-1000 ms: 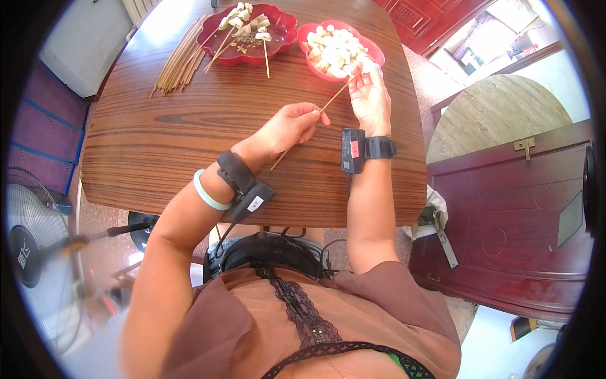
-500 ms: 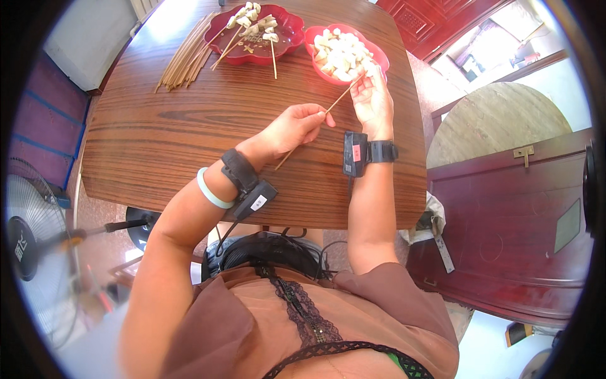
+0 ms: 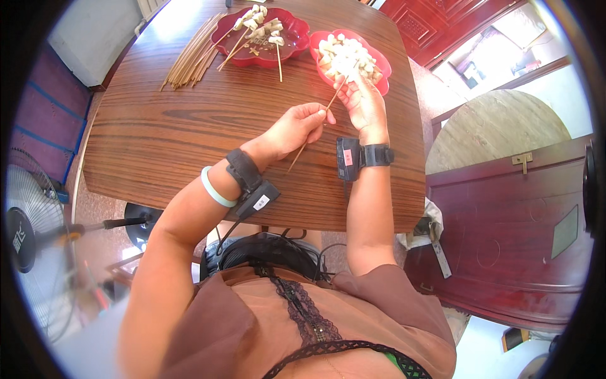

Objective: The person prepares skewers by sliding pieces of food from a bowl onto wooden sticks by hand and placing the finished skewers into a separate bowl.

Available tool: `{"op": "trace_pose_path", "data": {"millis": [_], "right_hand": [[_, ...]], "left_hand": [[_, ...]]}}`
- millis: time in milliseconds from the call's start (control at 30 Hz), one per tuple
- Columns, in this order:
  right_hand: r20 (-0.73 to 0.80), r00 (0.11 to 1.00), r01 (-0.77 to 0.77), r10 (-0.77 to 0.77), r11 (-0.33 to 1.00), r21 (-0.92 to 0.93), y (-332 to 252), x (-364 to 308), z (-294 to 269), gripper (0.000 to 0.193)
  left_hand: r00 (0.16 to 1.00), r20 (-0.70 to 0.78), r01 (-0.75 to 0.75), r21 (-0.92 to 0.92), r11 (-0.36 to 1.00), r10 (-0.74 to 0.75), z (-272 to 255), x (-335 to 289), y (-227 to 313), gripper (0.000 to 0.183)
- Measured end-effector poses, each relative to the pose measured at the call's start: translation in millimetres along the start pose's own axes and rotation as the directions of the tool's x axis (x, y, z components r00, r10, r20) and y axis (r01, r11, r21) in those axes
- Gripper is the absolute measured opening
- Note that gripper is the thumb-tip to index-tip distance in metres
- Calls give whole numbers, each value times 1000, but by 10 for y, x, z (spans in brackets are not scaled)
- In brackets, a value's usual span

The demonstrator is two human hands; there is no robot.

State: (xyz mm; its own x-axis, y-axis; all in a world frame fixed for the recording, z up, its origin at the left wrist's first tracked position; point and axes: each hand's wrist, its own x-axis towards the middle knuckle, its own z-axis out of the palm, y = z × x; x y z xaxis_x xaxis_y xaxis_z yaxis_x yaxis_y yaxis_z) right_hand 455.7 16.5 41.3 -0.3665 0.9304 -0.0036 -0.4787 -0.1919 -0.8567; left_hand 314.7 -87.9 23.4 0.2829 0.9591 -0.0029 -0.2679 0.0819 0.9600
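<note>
My left hand [image 3: 300, 129] is closed in a pinch round a thin wooden skewer [image 3: 334, 99], its lower end sticking out below the fist. The skewer slants up and right to my right hand [image 3: 366, 108], whose fingers are bent together at the upper end. Glare and the fingers hide what the right fingertips hold. Just behind them is a red scalloped bowl [image 3: 384, 65] heaped with small whitish chunks of food [image 3: 341, 52]. Left of it stands a larger red scalloped dish [image 3: 299, 45] with several loaded skewers [image 3: 276, 40] resting on its rim, their bare ends over the table.
A bundle of bare skewers [image 3: 189, 57] lies left of the dish on the brown wooden table [image 3: 158, 139]. A standing fan [image 3: 35, 234] is at the left. To the right are a dark red door panel [image 3: 499, 221] and a round board [image 3: 499, 129].
My right hand has moved a little left and nearer to me, away from the bowl's right side. The skewer stands slightly steeper. My left hand keeps its pinch on it.
</note>
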Motion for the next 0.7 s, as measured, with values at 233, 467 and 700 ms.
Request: {"op": "trace_pose_path", "data": {"millis": [233, 467, 700], "right_hand": [[222, 974, -18, 51, 989, -149, 12, -61, 96, 23], [215, 968, -76, 131, 966, -246, 12, -97, 110, 28], [-335, 842, 212, -423, 830, -516, -194, 76, -301, 19]], "left_hand": [[996, -40, -82, -37, 996, 81, -43, 30, -29, 24], [995, -75, -78, -95, 992, 71, -18, 50, 32, 23], [997, -73, -18, -187, 982, 5, -137, 16, 34, 23]]}}
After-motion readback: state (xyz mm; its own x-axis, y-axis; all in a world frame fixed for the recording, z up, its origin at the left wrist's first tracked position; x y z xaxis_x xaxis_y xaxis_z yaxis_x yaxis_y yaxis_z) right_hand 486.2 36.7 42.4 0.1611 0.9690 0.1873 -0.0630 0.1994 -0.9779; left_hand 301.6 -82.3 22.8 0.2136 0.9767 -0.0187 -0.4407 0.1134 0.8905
